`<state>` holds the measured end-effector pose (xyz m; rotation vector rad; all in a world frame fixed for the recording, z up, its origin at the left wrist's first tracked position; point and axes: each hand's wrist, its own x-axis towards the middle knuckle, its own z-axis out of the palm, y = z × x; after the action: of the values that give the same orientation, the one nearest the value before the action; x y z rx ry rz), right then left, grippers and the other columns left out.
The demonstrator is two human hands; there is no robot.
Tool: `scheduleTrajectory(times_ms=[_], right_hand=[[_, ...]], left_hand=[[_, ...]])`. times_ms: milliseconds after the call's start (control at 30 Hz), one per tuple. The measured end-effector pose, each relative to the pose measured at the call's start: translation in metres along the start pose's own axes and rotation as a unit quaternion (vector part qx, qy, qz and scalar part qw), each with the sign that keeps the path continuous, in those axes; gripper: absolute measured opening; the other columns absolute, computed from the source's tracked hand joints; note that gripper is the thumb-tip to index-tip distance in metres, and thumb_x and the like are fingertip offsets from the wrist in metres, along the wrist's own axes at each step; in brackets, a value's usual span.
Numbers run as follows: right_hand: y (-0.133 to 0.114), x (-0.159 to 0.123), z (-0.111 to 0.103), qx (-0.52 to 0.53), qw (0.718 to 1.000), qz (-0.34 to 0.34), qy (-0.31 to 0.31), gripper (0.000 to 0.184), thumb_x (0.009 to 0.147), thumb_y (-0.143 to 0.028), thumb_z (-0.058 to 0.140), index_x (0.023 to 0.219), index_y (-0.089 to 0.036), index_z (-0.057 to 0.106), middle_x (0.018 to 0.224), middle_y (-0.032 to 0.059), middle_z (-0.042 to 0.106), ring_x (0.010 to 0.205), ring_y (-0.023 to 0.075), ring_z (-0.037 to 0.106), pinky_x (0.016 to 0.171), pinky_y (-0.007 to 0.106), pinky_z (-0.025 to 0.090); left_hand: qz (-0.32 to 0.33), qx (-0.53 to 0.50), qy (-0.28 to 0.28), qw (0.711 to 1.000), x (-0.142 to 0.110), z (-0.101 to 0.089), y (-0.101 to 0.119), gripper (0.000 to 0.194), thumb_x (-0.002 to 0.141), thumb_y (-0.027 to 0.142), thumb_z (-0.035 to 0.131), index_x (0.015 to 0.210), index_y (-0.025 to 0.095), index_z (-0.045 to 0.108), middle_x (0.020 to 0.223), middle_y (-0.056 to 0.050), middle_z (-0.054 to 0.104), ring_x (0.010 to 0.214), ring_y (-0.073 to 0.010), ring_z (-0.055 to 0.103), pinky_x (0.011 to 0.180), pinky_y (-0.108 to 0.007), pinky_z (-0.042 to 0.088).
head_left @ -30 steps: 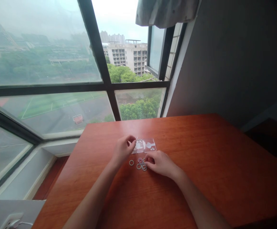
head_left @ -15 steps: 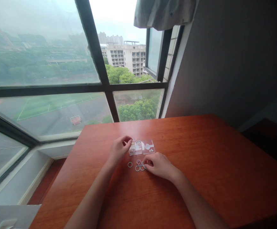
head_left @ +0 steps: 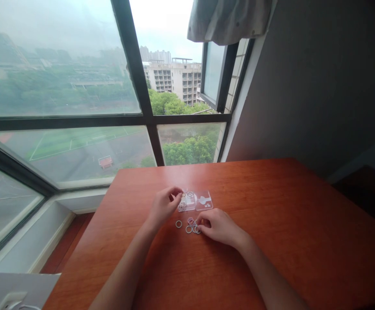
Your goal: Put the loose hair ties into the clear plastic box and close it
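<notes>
My left hand [head_left: 164, 204] is at the left side of a clear plastic box [head_left: 191, 206], thumb and fingers closed together at its edge. Whether they grip the box wall or something small cannot be made out. Inside the box lie several thin rings that look like hair ties [head_left: 182, 206]. In front of it, my right hand [head_left: 218, 224] pinches a pale grey hair tie [head_left: 198, 230] at table level. Beside those fingertips are more grey hair ties [head_left: 189, 230] and pinkish ones [head_left: 190, 221], close together. One grey-green hair tie [head_left: 178, 224] lies apart on the left.
The box's transparent lid [head_left: 204, 200], with a white printed shape, lies folded open to the right. All this rests on a reddish-brown wooden table [head_left: 287, 224]. Windows with a dark frame [head_left: 110, 123] stand behind the table, and a grey wall [head_left: 290, 99] rises at the right.
The whole view has shifted slightly. My right hand has drawn its hair tie a little toward me and left, against the other grey ones. My left hand stays by the box.
</notes>
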<state>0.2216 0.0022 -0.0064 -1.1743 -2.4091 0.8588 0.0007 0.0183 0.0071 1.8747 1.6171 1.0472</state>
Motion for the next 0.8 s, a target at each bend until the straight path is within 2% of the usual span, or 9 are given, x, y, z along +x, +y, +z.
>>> scheduleTrajectory(times_ms=[333,500,633,800], right_hand=[[-0.0021,0.0016,0.0047,-0.015,1.0,0.003,0.005,0.01,0.08,-0.02,0.059,0.075,-0.021,0.067,0.068,-0.0025,0.065,0.061,0.0104,0.054,0.057,0.02,0.031],[-0.0019,0.001,-0.0011,-0.002,1.0,0.021,0.007,0.009,0.079,-0.02,0.06,0.076,-0.022,0.068,0.066,-0.0029,0.064,0.061,0.0107,0.054,0.056,0.02,0.031],[-0.0016,-0.0002,-0.0042,0.0,0.999,0.041,-0.015,0.006,0.077,-0.026,0.065,0.074,-0.022,0.069,0.064,-0.0032,0.064,0.059,0.011,0.055,0.054,0.021,0.031],[-0.0029,-0.0012,0.0008,-0.019,0.999,0.022,-0.02,0.006,0.075,-0.022,0.064,0.078,-0.023,0.069,0.069,-0.0029,0.068,0.062,0.0116,0.058,0.056,0.02,0.031]], left_hand=[[0.019,0.0,-0.018,1.0,-0.0013,0.0039,0.0004,0.018,0.084,0.028,0.051,0.084,0.017,0.066,0.068,0.0,0.063,0.056,-0.0104,0.054,0.054,-0.02,0.041],[0.03,0.004,-0.017,0.999,-0.0022,0.0041,-0.0016,0.019,0.085,0.029,0.05,0.085,0.017,0.066,0.071,-0.001,0.064,0.058,-0.0108,0.054,0.055,-0.021,0.041],[0.03,0.008,-0.016,0.999,-0.002,0.0028,-0.0019,0.019,0.085,0.028,0.051,0.085,0.017,0.066,0.069,0.0,0.063,0.057,-0.0102,0.053,0.054,-0.02,0.04],[0.025,0.007,-0.011,1.0,-0.0012,0.0011,-0.0005,0.017,0.084,0.027,0.052,0.083,0.017,0.066,0.067,0.001,0.063,0.055,-0.0097,0.053,0.053,-0.02,0.039]])
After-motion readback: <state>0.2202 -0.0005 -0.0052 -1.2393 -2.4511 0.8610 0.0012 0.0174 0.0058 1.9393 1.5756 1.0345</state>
